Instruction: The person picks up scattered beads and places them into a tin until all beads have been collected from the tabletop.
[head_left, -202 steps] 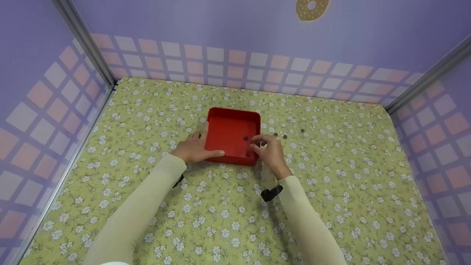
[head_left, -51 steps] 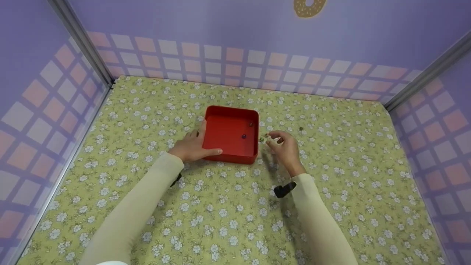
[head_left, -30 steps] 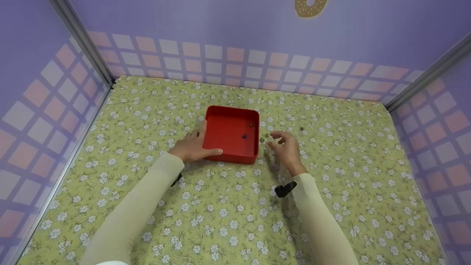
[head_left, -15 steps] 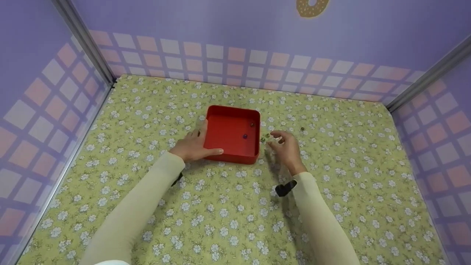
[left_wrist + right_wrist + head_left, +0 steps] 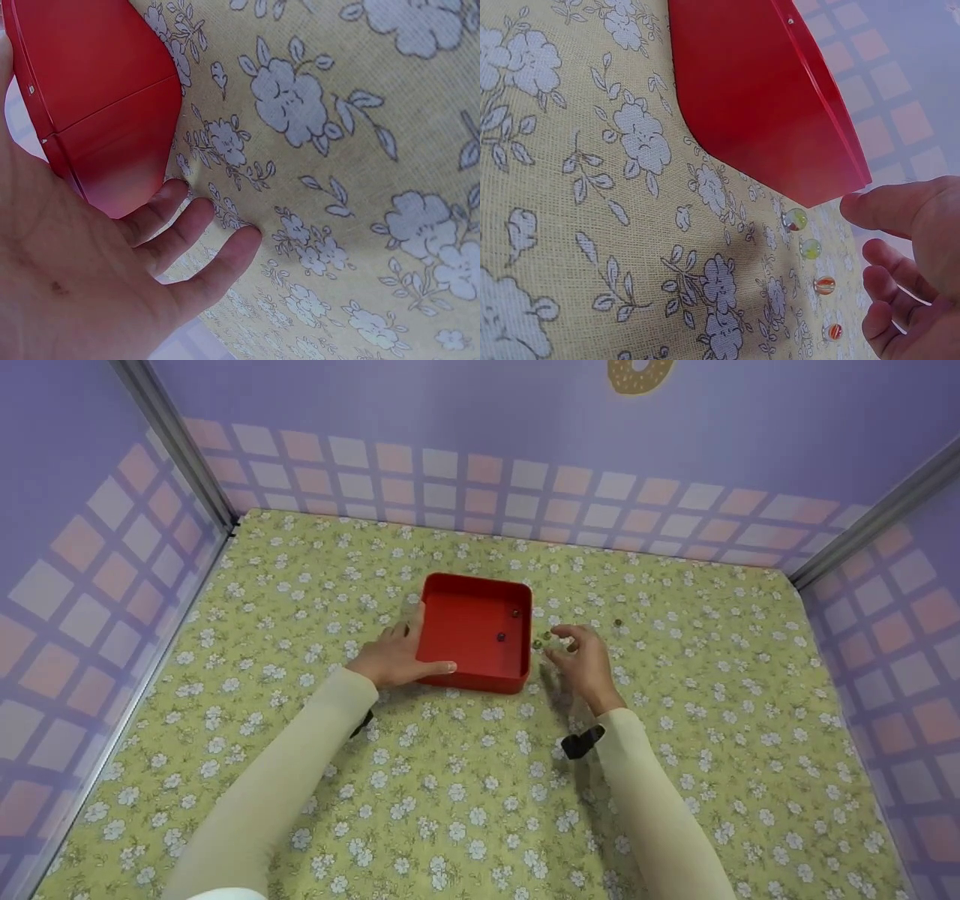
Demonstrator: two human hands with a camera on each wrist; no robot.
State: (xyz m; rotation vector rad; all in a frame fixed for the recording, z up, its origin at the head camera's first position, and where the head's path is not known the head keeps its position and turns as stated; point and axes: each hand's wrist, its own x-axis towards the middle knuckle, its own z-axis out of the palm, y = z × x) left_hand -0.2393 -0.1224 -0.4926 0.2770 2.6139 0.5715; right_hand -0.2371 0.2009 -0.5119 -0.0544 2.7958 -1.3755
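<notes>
A red square box [image 5: 472, 682] stands on the floral cloth. Inside it lie a dark blue marble [image 5: 501, 637] and a brownish marble [image 5: 515, 613] near the right wall. My left hand [image 5: 394, 660] rests on the box's left front corner, thumb straight over the front rim; in the left wrist view three fingers [image 5: 225, 255] spread beside the wall. Right of the box, my right hand [image 5: 583, 660] hovers with thumb and index apart, nothing between them. By its fingertips lie two greenish marbles [image 5: 537, 643]. In the right wrist view two orange-striped marbles [image 5: 824, 286] lie below the fingers.
A lone marble [image 5: 618, 622] lies to the right, behind my right hand. Floral cloth [image 5: 465, 810] covers the surface. Purple walls with pink and white squares [image 5: 480, 472] enclose the back and both sides.
Since the oldest frame, my right hand has moved from the box's right wall rightward to the loose marbles, and a second marble is in the box. Over the last second both hands stay still.
</notes>
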